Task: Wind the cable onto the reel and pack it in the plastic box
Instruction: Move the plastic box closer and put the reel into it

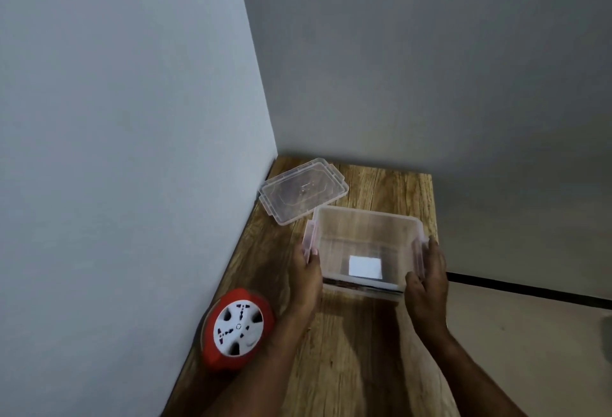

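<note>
Cable is not seen loose anywhere on the wooden table (347,350); it is judged to be already wound onto the red reel (236,329), which lies near the table's left edge by the wall, outside the box; winding is therefore taken as done. The clear plastic box (366,247) is held at its two ends; the left hand (306,271) grips the left latch side with curled fingers; the right hand (427,280) grips the right side likewise. The lid (303,194) lies off, just behind the box; a white label shows through the box; packing and closing are still to be done.
</note>
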The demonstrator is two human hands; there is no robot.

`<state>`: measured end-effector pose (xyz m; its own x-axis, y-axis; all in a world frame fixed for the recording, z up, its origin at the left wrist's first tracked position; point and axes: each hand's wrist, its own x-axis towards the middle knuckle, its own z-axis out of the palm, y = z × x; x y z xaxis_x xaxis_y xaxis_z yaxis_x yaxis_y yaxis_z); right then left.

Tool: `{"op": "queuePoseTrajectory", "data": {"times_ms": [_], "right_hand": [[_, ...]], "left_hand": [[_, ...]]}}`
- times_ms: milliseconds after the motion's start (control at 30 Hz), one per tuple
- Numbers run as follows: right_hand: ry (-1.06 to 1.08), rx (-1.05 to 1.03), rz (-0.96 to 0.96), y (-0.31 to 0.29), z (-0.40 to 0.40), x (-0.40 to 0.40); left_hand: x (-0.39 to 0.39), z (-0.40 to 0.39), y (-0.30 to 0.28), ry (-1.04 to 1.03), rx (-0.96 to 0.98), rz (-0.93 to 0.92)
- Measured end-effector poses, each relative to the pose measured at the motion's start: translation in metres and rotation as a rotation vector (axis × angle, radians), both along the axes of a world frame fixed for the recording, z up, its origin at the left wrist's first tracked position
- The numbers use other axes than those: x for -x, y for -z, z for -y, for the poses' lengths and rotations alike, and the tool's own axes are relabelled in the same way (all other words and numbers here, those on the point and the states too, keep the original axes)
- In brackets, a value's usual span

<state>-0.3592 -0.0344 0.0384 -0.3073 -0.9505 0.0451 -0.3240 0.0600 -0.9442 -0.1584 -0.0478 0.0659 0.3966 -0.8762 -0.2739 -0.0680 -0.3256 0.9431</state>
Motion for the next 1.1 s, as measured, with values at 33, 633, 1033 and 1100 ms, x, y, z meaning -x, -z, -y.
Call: {"op": "queuePoseTrajectory", "data": {"times_ms": [33,633,1033,1100], "right_hand": [[-0.007,-0.003,0.006,0.000,-0.006,0.000],[-0.042,-0.020,-0.081,0.011,-0.046,0.005],[-0.011,0.227,-0.249,-0.025,-0.033,-0.013],[-0.045,0.259,-0.234,-0.032,-0.029,-0.026]], "left_hand": [[0.000,-0.007,0.003,0.006,-0.008,0.011],[-0.009,-0.046,0.013,0.124,-0.095,0.020],[-0.035,-0.045,-0.007,-0.042,0.046,-0.024],[-0.044,-0.045,-0.011,-0.090,0.076,0.004]]}}
